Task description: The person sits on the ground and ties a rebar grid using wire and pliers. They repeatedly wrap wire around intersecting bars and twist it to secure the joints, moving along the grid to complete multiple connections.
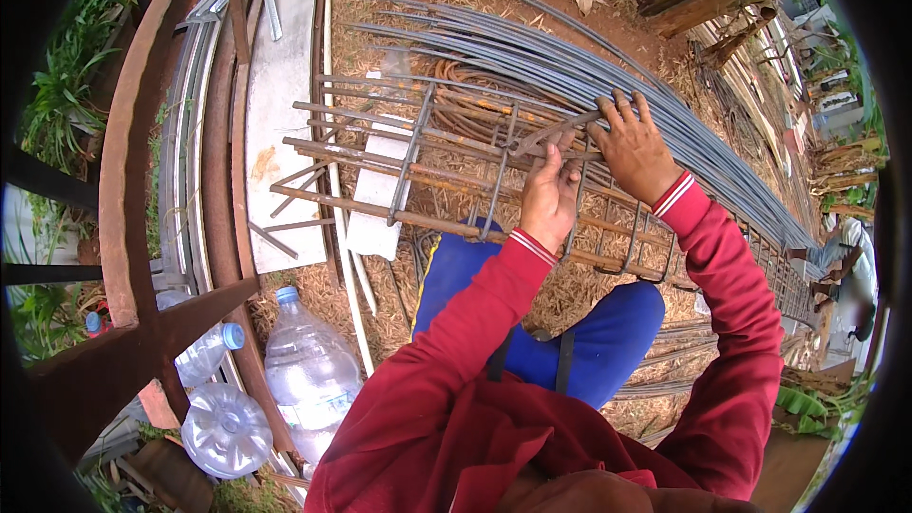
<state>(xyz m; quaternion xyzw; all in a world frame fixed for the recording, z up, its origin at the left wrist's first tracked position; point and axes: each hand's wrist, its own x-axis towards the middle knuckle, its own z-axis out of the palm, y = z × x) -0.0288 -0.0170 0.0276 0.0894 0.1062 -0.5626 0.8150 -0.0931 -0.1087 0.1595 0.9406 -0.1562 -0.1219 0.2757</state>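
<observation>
I'm seeing right hand gripping pincers by handles; left hand crowding beneath, hold I can't tell. Rebar cage lying before knees. Seemingly tying stirrup; next move calling for steadying pincers there.

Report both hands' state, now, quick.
Left hand: fingers partly curled beside the brown, two-handled, pincer-like metal tool; whether it grips anything can't be told.
Right hand: closed, holding that tool by its handles.
</observation>
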